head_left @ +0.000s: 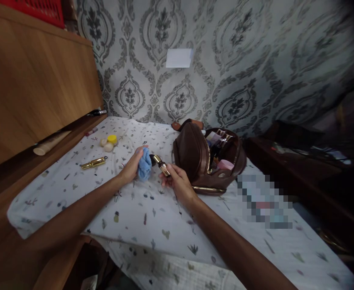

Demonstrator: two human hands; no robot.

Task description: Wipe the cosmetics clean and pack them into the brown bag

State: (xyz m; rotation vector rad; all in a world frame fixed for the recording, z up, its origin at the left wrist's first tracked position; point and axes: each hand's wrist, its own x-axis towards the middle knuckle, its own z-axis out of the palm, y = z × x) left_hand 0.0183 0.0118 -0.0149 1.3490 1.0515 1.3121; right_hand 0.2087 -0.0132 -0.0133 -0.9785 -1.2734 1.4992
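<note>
My left hand (132,166) is closed around a crumpled light-blue cloth (144,165). In my right hand (177,182) is a small dark bottle (164,168) with a gold neck, tilted toward the cloth. A black part at the bottle's upper end lies close by the cloth; whether they touch I cannot tell. Just right of my right hand stands a brown leather bag (192,155), unzipped, with several cosmetic items inside, among them a pink round item (225,164).
On the patterned white cloth cover (128,225) at left lie a gold tube (92,163) and small round containers, one with a yellow lid (112,139). A wooden cabinet (38,72) borders the left, a papered wall the back. A blurred-out item (264,201) lies right.
</note>
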